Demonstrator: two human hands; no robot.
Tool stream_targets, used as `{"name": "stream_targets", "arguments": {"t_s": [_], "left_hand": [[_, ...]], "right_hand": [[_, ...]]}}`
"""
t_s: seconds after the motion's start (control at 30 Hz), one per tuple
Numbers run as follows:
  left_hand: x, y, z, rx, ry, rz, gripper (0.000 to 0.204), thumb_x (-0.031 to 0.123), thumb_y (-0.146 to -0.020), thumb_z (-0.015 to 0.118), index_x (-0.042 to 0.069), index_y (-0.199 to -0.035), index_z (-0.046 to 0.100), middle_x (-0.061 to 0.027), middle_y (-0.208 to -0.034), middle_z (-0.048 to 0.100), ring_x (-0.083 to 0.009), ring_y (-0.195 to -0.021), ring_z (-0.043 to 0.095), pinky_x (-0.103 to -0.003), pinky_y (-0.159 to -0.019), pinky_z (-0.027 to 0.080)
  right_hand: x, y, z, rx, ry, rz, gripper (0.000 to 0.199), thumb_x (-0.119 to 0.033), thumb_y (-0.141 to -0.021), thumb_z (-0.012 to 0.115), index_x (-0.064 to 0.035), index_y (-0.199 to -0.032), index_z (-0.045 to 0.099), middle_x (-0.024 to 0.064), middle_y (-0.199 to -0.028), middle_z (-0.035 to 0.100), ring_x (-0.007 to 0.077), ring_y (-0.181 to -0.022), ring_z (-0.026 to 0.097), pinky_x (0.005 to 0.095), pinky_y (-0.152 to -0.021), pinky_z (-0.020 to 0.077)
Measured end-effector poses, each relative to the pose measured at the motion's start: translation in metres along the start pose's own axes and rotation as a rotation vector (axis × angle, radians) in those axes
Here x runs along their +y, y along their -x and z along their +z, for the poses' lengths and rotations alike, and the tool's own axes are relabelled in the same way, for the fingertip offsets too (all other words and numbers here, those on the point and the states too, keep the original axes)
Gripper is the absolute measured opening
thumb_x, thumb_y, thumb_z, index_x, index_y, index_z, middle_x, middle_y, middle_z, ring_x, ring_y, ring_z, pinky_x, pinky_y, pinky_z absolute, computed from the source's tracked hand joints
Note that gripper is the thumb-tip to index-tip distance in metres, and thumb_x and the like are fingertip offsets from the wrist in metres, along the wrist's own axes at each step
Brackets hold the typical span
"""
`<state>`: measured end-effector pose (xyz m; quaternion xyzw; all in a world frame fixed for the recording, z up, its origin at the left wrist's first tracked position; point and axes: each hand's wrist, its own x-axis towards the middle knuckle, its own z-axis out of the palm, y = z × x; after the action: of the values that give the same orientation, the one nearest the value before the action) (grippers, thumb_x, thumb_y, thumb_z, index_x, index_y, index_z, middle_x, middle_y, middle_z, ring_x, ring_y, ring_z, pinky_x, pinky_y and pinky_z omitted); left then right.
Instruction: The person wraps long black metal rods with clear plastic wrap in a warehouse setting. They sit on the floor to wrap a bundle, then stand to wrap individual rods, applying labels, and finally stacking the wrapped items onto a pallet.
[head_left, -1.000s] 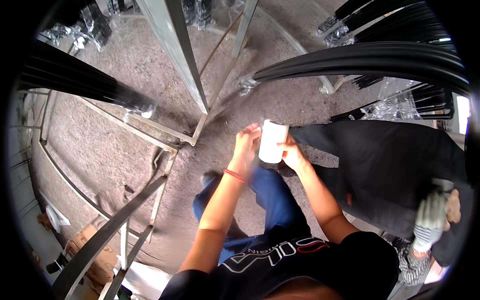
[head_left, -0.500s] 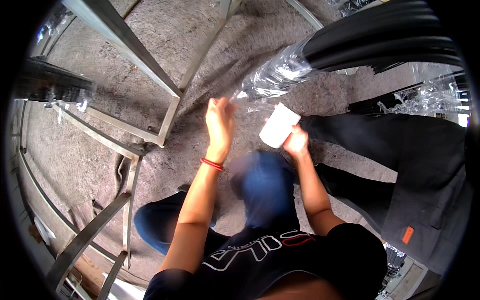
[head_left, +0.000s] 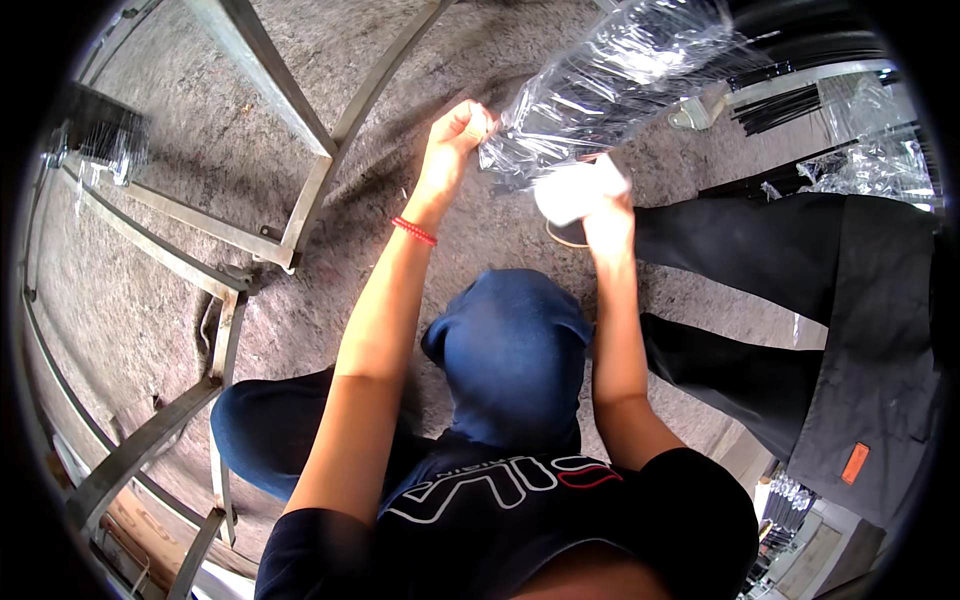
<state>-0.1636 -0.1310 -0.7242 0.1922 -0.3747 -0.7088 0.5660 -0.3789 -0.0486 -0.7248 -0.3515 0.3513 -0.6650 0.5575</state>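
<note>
Looks like the step in hand is wrapping the end of a black bundle (head_left: 800,40) in clear film (head_left: 610,85), right above the carpeted floor (head_left: 380,285). The white roll (head_left: 568,196) is in the right hand (head_left: 608,222), near the middle of the view and just below the film's lower edge. That grip is closed round the roll's side, but it's pretty washed out by glare, so no idea how each finger sits. The left hand (head_left: 455,150) is up at the near end of the film with its fingers (head_left: 477,117) curled in — can't tell if they've closed on the plastic or are only beside it. If I'm reading it right, the next move calls for the left steadying that loose end while the right takes the roll around the bundle — film kept snug, and clear of the co-worker's dark trouser leg (head_left: 735,245) close by on the right.
</note>
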Motion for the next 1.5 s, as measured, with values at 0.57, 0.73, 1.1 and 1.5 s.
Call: {"name": "stream_targets", "arguments": {"t_s": [0.57, 0.73, 1.1, 1.5], "left_hand": [[0.057, 0.066, 0.024, 0.577, -1.028, -0.041, 0.037, 0.019, -0.069, 0.073, 0.0, -0.077, 0.043, -0.0119, -0.085, 0.053, -0.0165, -0.073, 0.053, -0.026, -0.064, 0.045], [0.076, 0.044, -0.032, 0.06, -1.25, 0.427, 0.101, 0.052, -0.049, 0.076, 0.001, -0.125, 0.034, -0.0198, -0.128, 0.034, -0.0409, -0.124, 0.022, -0.052, -0.101, 0.02], [0.056, 0.044, -0.035, -0.071, -0.427, 0.234, 0.062, 0.023, -0.055, 0.076, 0.002, -0.106, 0.049, -0.0088, -0.101, 0.052, -0.0172, -0.098, 0.049, -0.031, -0.087, 0.04], [0.033, 0.037, -0.048, 0.117, -0.103, 0.158, 0.058, 0.015, -0.059, 0.074, 0.001, -0.109, 0.048, -0.008, -0.102, 0.054, -0.0162, -0.094, 0.051, -0.029, -0.085, 0.041]], "right_hand": [[-0.039, 0.026, 0.093, -0.276, 0.91, 0.012, 0.032, -0.008, -0.078, 0.052, -0.0013, -0.109, 0.051, 0.0106, -0.104, 0.057, 0.0182, -0.094, 0.054, 0.0293, -0.082, 0.0438], [-0.032, 0.022, 0.114, -0.352, 1.03, 0.021, 0.029, -0.013, -0.081, 0.051, -0.0015, -0.108, 0.053, 0.0109, -0.104, 0.058, 0.0174, -0.093, 0.055, 0.028, -0.081, 0.0436], [-0.137, 0.071, 0.208, -1.633, 1.154, -0.018, 0.018, -0.015, -0.075, 0.056, -0.0002, -0.085, 0.06, 0.0105, -0.088, 0.061, 0.0252, -0.079, 0.06, 0.0305, -0.075, 0.0495], [-0.057, 0.009, 0.282, -1.913, 3.024, -0.32, 0.028, -0.021, -0.075, 0.053, -0.0035, -0.095, 0.061, 0.0094, -0.087, 0.06, 0.0244, -0.079, 0.057, 0.0434, -0.062, 0.0448]]}}
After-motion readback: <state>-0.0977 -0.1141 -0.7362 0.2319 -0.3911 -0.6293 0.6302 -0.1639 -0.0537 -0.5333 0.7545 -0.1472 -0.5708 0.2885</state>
